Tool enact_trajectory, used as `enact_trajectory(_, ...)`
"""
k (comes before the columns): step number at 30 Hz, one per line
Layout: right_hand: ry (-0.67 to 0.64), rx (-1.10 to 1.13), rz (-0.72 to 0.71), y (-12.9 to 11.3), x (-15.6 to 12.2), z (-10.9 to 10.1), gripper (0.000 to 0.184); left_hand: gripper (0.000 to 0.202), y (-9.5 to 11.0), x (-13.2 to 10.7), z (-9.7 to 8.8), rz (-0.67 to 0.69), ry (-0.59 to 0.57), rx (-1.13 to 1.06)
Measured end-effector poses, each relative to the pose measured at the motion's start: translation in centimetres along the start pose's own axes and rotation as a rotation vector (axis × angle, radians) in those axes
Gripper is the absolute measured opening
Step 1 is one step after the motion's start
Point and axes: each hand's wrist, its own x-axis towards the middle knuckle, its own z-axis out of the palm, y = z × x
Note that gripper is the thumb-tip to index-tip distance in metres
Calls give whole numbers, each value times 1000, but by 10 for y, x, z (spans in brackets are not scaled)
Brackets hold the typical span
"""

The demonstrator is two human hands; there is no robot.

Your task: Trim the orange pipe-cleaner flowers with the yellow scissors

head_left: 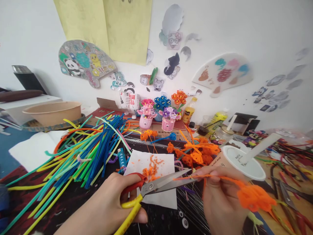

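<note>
My left hand (117, 195) is wrapped round a pair of scissors (151, 186) with red and yellow handles, its blades parted and pointing right. Pinched in my right hand (220, 195) is an orange pipe-cleaner flower (255, 197); its thin stem reaches left to the scissor blades. Whether the blades touch the stem, I cannot tell. Under the scissors lies a white sheet of paper (165, 197) strewn with orange fuzz clippings (154, 164). More orange pipe-cleaner flowers (202, 150) are heaped just beyond my right hand.
Loose pipe cleaners (97, 150) spread across the left side, beside a blue lighter (121, 158). A lidded cup (241, 163) with a straw stands close behind my right hand. Small pots of pipe-cleaner flowers (168, 124) and a bottle (190, 111) line the back. A beige basin (53, 112) sits far left.
</note>
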Motion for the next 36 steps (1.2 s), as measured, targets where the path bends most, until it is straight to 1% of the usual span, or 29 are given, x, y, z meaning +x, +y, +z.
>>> enact_trajectory(6,-8,-3,-13,1,1,-1,6,37,8,-2,-4,-9,-46,39)
enact_trajectory(13,10,-31,-2,-1,0,0,6,43,7,1,-4,2,-52,61)
enact_trajectory(19,4,-14,-25,-3,1,0,9,45,11,3,-4,-16,-95,135)
enact_trajectory(23,19,-39,-22,-5,1,2,9,39,13,2,-5,-18,-105,132)
enact_trajectory(27,25,-11,-50,-5,1,2,9,34,14,1,-5,-16,-113,108)
enact_trajectory(36,25,-43,-77,-5,1,2,8,33,13,1,-3,4,-108,113)
